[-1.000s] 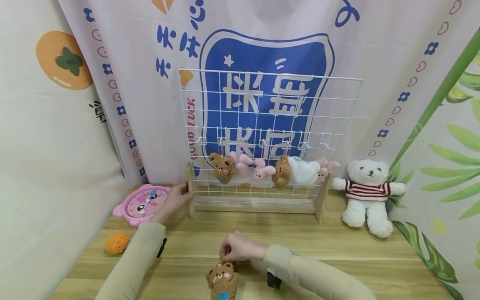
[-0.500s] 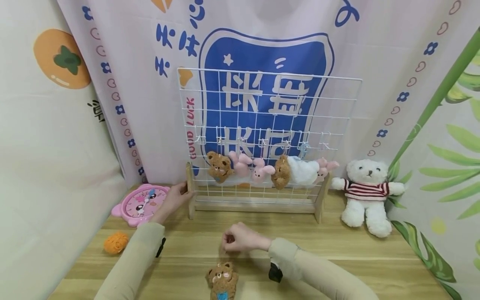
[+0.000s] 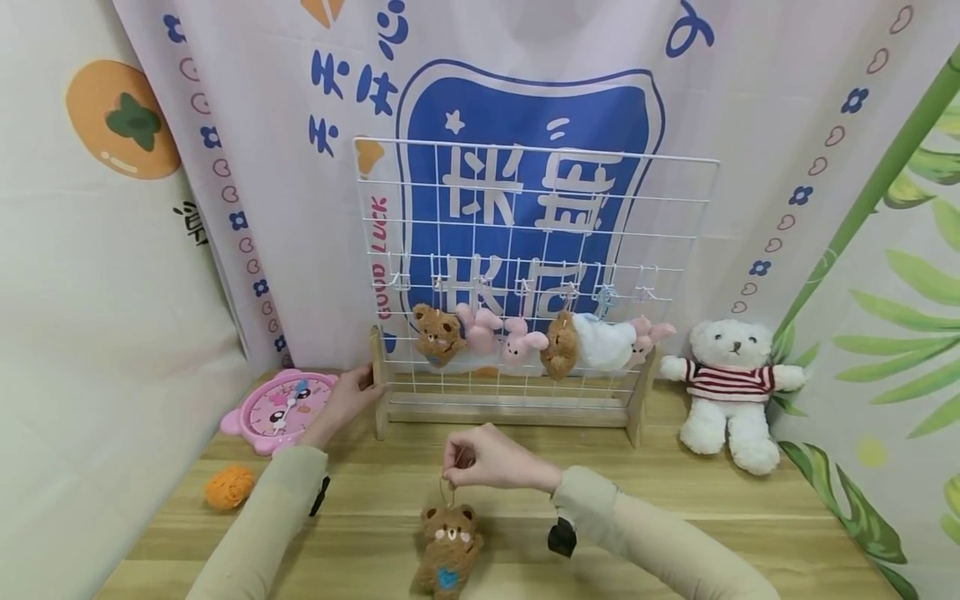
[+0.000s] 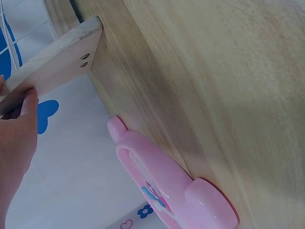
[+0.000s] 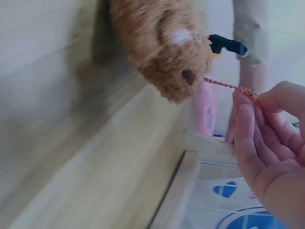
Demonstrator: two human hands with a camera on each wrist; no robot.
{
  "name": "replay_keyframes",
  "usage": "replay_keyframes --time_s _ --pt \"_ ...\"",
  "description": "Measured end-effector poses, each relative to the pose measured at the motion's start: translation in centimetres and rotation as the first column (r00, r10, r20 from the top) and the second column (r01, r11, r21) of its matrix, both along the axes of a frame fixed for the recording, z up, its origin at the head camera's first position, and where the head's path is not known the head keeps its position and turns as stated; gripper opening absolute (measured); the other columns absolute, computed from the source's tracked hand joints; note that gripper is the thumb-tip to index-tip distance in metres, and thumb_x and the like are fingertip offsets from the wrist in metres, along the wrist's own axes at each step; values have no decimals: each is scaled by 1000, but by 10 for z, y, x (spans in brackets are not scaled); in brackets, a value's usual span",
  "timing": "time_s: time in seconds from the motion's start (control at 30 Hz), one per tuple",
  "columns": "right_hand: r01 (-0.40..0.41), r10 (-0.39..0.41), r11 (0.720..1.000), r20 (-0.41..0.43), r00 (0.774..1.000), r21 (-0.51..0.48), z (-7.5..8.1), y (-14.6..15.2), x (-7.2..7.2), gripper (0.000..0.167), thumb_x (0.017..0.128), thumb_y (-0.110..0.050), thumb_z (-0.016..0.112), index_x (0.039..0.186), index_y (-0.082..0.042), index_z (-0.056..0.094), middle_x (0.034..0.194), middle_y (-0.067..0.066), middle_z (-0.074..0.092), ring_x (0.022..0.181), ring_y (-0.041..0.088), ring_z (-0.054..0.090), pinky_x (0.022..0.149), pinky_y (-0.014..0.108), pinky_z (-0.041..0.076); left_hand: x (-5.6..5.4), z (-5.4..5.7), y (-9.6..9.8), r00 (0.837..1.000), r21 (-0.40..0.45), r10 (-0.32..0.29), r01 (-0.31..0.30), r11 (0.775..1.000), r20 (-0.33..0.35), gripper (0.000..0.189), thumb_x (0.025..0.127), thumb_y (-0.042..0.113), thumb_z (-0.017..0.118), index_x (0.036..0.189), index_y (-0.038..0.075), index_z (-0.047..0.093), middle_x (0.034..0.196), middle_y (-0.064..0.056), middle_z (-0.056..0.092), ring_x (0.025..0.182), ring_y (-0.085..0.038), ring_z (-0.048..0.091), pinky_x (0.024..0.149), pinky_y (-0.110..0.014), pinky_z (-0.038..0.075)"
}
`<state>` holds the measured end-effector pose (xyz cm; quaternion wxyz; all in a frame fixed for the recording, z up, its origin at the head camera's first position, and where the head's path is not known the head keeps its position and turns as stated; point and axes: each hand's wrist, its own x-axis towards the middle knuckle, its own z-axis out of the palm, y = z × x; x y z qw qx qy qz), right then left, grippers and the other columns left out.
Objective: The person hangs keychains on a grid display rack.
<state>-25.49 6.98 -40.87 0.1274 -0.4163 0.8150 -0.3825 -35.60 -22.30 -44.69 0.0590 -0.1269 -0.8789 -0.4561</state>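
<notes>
My right hand (image 3: 497, 457) pinches the thin chain loop of a brown plush bear keychain (image 3: 450, 546) with a blue heart on its belly. The bear hangs below my fingers at the table's front; in the right wrist view the chain (image 5: 224, 84) runs taut to the fluffy bear (image 5: 162, 47). My left hand (image 3: 348, 407) grips the left wooden post (image 4: 62, 62) of a white wire grid rack (image 3: 540, 155). On the rack's hooks hang several plush pendants: brown bears (image 3: 438, 335), pink rabbits (image 3: 521, 343) and a white one (image 3: 602, 343).
A pink clock (image 3: 279, 412) lies left of the rack, beside my left forearm. An orange ball of yarn-like material (image 3: 229, 487) sits on the wooden table (image 3: 660, 517) nearer the front. At the right back sits a white teddy bear (image 3: 733, 379) in a striped sweater.
My right hand has moved up and slightly right with the chain, and the bear keychain has lifted from lying on the table to hanging. The left hand stays on the post.
</notes>
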Motion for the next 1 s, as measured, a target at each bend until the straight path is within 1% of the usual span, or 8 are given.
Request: replay_keyframes --time_s 0.2,0.33,0.47,0.57,0.67,0.77,0.9,1.0 --pt "-23 22 999 -52 998 -28 27 -3 3 6 90 -7 68 86 -11 66 85 7 75 71 -5 66 68 14 59 1 0 -3 1000 -1 -2 2 1000 6 56 100 12 58 144 -15 37 142 -36 47 132 -47 50 109 -53 46" --pt "-22 19 999 -89 996 -33 42 -7 0 5 89 -6 68 85 -9 67 83 6 75 69 -5 64 65 15 58 1 -1 -3 1000 3 0 0 1000 -4 56 99 11 59 143 -16 38 141 -37 48 132 -48 50 109 -53 46" --pt "-18 10 998 -136 991 -56 59 -11 -8 4 89 -5 68 86 -8 67 82 7 73 67 -4 62 64 17 59 0 -1 -3 1000 11 -11 11 1000 -14 55 99 9 58 143 -17 37 141 -37 48 131 -48 50 109 -53 46" --pt "-5 -9 997 -181 983 -77 75 -16 -16 5 88 -3 67 87 -8 66 82 7 72 67 -2 61 64 18 59 0 1 -3 1000 12 -15 15 1000 -24 55 99 9 58 143 -16 37 141 -37 48 131 -48 51 108 -54 47" --pt "27 -46 995 -215 976 -91 95 -22 -26 2 88 -4 66 89 -6 66 83 6 73 67 1 62 65 18 59 0 1 -3 999 13 -11 11 1000 -35 54 99 8 59 142 -17 38 140 -37 49 130 -49 51 108 -54 47" --pt "48 -70 994 -227 971 -101 116 -30 -35 3 90 -6 67 92 -5 66 86 6 73 70 7 65 66 19 60 0 1 -2 999 9 -6 6 1000 -37 54 98 8 59 142 -17 39 139 -38 49 130 -49 51 108 -55 46" --pt "65 -88 993 -241 966 -101 142 -41 -45 3 91 -7 67 93 -7 65 89 5 72 74 15 68 68 19 60 2 0 -1 1000 16 0 1 1000 -27 55 98 10 60 142 -16 39 140 -36 50 130 -48 51 109 -55 46" --pt "89 -114 991 -270 956 -104 161 -49 -52 4 92 -8 68 94 -8 65 90 5 72 77 13 68 70 18 59 2 0 0 1000 31 0 1 1000 -29 55 98 10 61 142 -16 41 139 -36 51 130 -48 52 109 -54 46"
